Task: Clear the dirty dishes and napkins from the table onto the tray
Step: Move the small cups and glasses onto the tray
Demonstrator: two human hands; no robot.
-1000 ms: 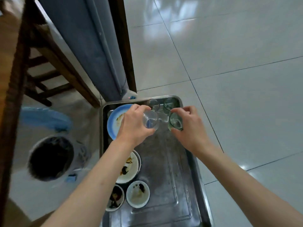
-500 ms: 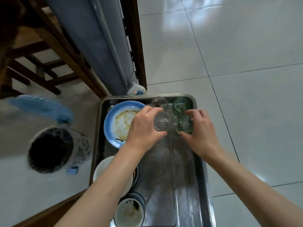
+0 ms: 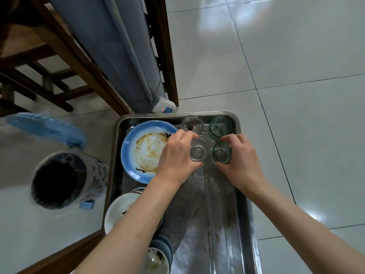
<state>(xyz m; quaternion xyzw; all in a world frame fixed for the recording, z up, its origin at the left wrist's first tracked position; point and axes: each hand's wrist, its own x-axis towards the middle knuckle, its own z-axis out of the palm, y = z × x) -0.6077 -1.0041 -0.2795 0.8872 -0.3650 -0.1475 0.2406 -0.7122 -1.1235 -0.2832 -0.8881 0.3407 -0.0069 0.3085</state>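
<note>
a long metal tray [image 3: 245, 214] runs away from the viewer over pale floor tiles [image 3: 296, 56]. left of it stands a bin [image 3: 59, 180] lined with a dark bag. on the tray's far left lies a blue-rimmed plate [image 3: 146, 147] smeared with brown sauce; nearer, a white bowl [image 3: 118, 212] and a small soiled cup [image 3: 156, 262]. the left hand [image 3: 175, 159] curls round a clear glass [image 3: 197, 153]; just beside it the right hand [image 3: 241, 159] grips a green glass [image 3: 221, 153]. behind them, at the far edge, stand another clear glass [image 3: 192, 123] and another green glass [image 3: 220, 128].
</note>
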